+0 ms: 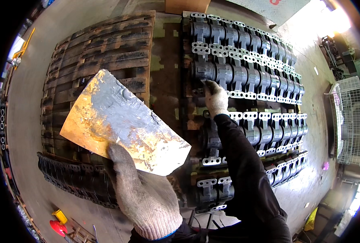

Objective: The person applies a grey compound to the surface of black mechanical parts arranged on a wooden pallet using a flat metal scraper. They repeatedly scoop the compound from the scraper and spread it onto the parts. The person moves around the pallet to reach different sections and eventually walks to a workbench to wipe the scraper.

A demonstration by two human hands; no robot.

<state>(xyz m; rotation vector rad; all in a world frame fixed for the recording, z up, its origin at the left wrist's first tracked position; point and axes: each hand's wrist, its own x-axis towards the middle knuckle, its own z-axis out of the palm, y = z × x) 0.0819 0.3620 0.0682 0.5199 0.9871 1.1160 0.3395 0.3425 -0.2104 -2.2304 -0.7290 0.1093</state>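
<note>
My left hand [145, 194], in a knitted work glove, grips the near edge of a tan board [164, 150]. Thick grey paste [119, 101] is smeared over the board's top, heaviest along its far edge. My right hand [216, 97], in a pale glove, reaches forward with its fingers closed against the left end of a black roller [204, 71] in the second row. Whatever its fingers may hold is hidden. These black cylindrical parts have silver flanges [236, 95] with round holes and lie side by side in several rows.
A bare wooden pallet [103, 52] lies at the left, with a row of black parts [76, 176] along its near end. A wire mesh cage [348, 119] stands at the right. A cardboard box [187, 6] sits at the far side. At lower left is a red helmet-like thing [58, 227].
</note>
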